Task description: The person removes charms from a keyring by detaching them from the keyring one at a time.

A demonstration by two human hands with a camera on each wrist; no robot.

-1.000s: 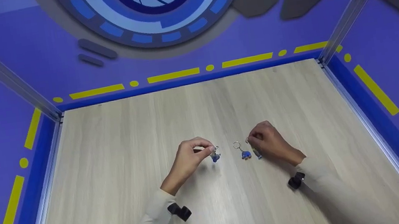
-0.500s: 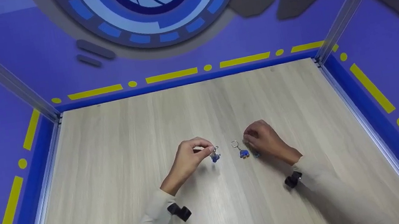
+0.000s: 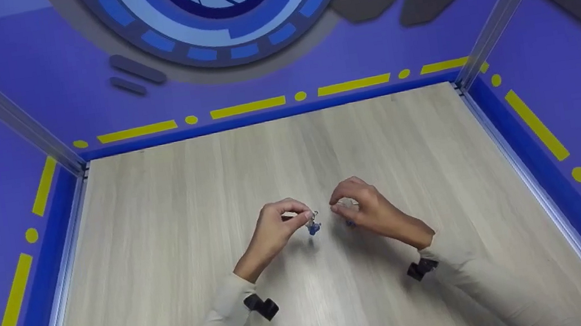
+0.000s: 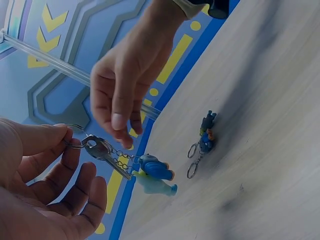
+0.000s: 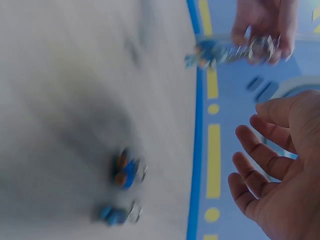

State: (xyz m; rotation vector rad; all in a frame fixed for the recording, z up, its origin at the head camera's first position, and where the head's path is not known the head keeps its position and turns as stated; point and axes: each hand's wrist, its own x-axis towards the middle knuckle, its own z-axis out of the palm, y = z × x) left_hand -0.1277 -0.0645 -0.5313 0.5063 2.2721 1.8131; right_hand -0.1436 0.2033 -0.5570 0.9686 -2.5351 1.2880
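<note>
In the head view, the right hand conceals most of the loose blue-and-orange figure keychain with silver metal ring. In the right wrist view, motion blur obscures that keychain's surface detail. The left wrist view crops the left hand at the left edge.

Reaching in with both forearms; pinching with thumb and forefinger of the left grip; hovering just opposite with the right grip, with fingers loosely bent.
</note>
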